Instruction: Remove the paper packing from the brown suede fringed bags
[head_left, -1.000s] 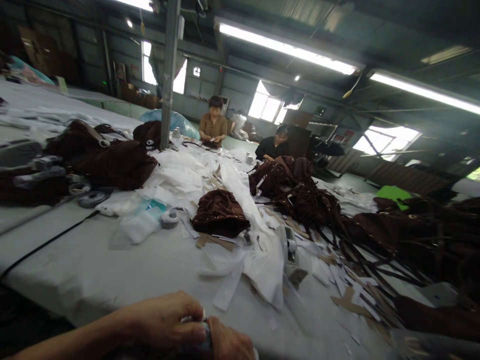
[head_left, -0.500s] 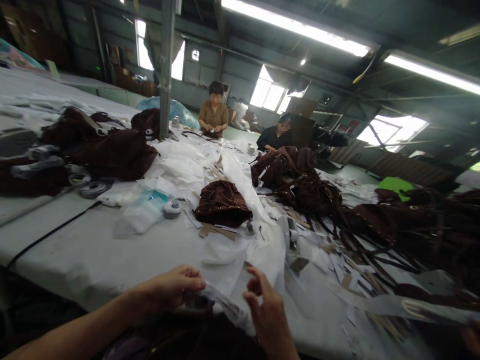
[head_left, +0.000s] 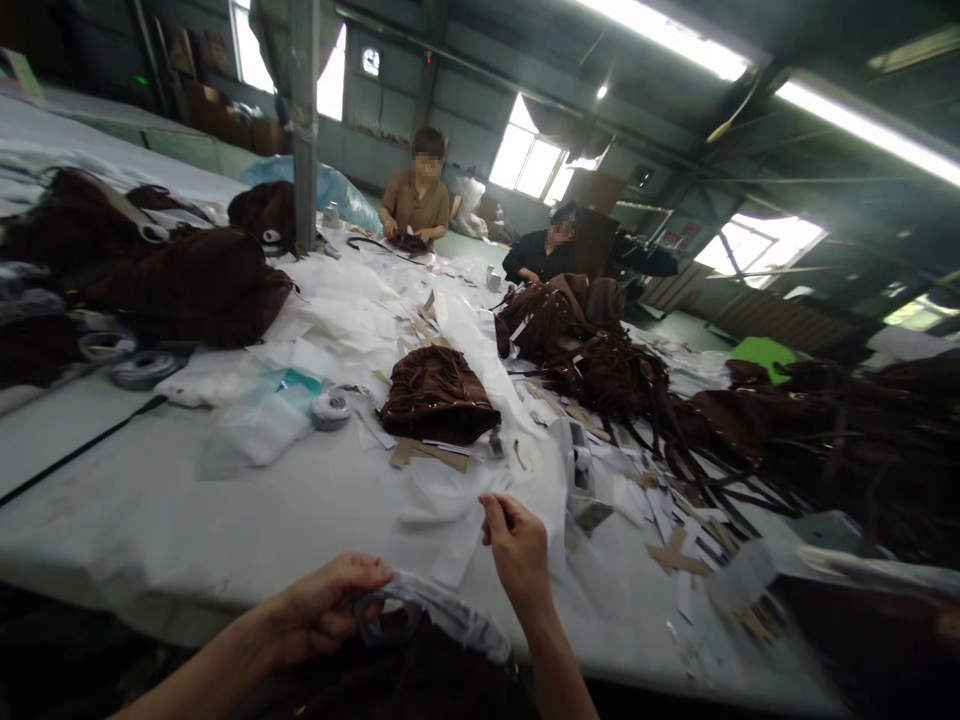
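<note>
At the bottom centre, my left hand (head_left: 330, 605) is closed on a strip wrapped in clear plastic (head_left: 450, 612), which arches over a dark brown bag (head_left: 420, 670) at the table's near edge. A pale ring shows below my left fingers. Above and right of the strip, my right hand (head_left: 514, 545) is raised with its fingertips pinched together; anything between them is too small to make out. Beyond both hands, a small brown gathered bag (head_left: 436, 395) lies on the white-covered table (head_left: 285, 520).
Brown bags (head_left: 187, 280) lie at the left, and a heap of brown bags and straps (head_left: 592, 345) at the right. A tape dispenser (head_left: 581, 470) stands right of centre among paper scraps. Tape rolls (head_left: 330, 408) lie left of centre. Two people (head_left: 416, 205) work at the far side.
My right hand has gone from spread fingers beside the strip to a pinch, higher and away from it. More of the pale ring shows under my left hand. The view has shifted slightly.
</note>
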